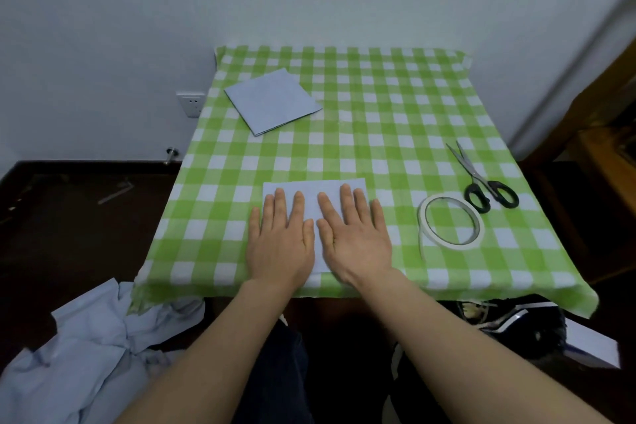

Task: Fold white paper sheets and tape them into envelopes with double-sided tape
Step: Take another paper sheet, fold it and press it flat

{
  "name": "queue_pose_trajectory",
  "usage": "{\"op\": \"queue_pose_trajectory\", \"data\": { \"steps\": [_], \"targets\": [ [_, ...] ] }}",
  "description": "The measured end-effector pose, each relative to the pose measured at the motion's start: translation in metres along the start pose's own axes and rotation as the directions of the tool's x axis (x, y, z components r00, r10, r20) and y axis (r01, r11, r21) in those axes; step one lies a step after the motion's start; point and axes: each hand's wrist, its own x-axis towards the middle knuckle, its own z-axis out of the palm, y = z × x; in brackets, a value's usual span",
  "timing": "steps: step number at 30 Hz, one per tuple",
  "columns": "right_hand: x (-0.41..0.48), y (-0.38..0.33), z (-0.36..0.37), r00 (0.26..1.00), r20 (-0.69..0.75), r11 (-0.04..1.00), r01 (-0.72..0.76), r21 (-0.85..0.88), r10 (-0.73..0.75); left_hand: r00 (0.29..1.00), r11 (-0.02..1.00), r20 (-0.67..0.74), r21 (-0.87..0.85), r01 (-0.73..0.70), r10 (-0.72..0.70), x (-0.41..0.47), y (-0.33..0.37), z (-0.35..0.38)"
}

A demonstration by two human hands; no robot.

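A white paper sheet point(311, 193) lies near the front edge of the table, mostly covered by my hands. My left hand point(280, 239) rests flat on its left half, fingers spread, palm down. My right hand point(356, 236) presses flat on its right half in the same way. Neither hand grips anything. A roll of double-sided tape point(451, 220) lies to the right of the sheet, with a short strip hanging off its left side. A stack of folded white paper point(272, 100) lies at the back left of the table.
Black-handled scissors point(481, 179) lie shut beyond the tape roll at the right. The table carries a green and white checked cloth point(378, 120). Light blue fabric point(93, 348) is heaped on the floor at the lower left. A wall stands behind the table.
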Motion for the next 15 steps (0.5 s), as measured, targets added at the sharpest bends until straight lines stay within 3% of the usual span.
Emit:
{"op": "queue_pose_trajectory", "data": {
  "steps": [11, 15],
  "targets": [
    [0.008, 0.002, -0.009, 1.000, -0.003, 1.000, 0.011, 0.027, -0.011, 1.000, 0.996, 0.015, 0.087, 0.023, -0.024, 0.009, 0.007, -0.012],
    [0.011, 0.006, -0.005, 1.000, -0.006, 1.000, 0.007, 0.030, -0.007, 0.999, 0.999, 0.025, 0.019, -0.030, 0.030, 0.014, 0.008, -0.006]
  ]
}}
